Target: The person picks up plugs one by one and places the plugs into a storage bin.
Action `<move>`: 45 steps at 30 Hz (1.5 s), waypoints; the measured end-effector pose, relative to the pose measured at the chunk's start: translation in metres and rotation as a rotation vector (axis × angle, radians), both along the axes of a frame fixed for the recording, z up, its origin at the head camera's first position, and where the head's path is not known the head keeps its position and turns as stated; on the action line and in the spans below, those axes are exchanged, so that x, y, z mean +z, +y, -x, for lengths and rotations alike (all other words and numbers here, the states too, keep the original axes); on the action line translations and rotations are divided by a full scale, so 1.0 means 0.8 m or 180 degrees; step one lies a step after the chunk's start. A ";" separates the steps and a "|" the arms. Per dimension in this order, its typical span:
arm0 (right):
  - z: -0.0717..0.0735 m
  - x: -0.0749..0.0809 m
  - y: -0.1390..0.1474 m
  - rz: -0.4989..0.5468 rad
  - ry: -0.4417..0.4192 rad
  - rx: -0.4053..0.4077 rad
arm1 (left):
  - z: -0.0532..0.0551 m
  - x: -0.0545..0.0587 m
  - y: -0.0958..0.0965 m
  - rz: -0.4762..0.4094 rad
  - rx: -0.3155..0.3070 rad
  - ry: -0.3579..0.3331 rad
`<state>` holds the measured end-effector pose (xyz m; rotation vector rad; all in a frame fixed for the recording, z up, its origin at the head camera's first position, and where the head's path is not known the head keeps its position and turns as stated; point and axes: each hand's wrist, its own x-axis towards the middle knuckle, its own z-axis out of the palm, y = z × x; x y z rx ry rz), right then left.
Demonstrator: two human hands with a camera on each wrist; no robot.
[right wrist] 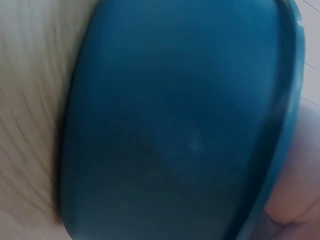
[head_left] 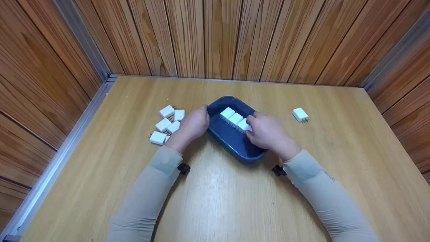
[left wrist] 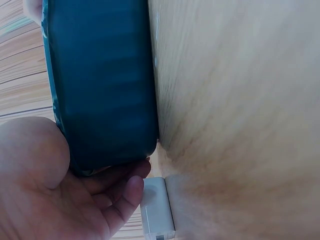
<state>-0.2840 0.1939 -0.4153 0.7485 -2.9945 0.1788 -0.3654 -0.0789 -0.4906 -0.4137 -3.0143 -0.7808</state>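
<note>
A dark blue plastic tub sits slantwise on the table. In it, white plug-in chargers stand in a row along the middle. My left hand grips the tub's left rim; in the left wrist view its fingers curl by the tub's end, close to a loose charger. My right hand reaches over the right rim and pinches the nearest white charger of the row between thumb and fingers. The right wrist view is mostly the tub's outer wall, which hides the fingertips.
Several white chargers with metal prongs lie in a loose group left of the tub, partly behind the left hand. One more charger lies alone at the right. Wood-panelled walls close off the table's back and sides.
</note>
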 end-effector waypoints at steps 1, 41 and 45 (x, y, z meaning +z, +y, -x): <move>0.000 -0.001 -0.001 -0.0023 0.0015 -0.0008 | -0.006 0.008 0.001 0.0030 0.0010 -0.0037; -0.009 -0.019 -0.016 -0.0409 0.0194 -0.0200 | -0.043 0.056 0.009 0.0032 0.0086 -0.0215; -0.010 -0.019 -0.017 -0.0427 0.0167 -0.0260 | -0.034 0.044 0.005 0.0056 0.0069 -0.0171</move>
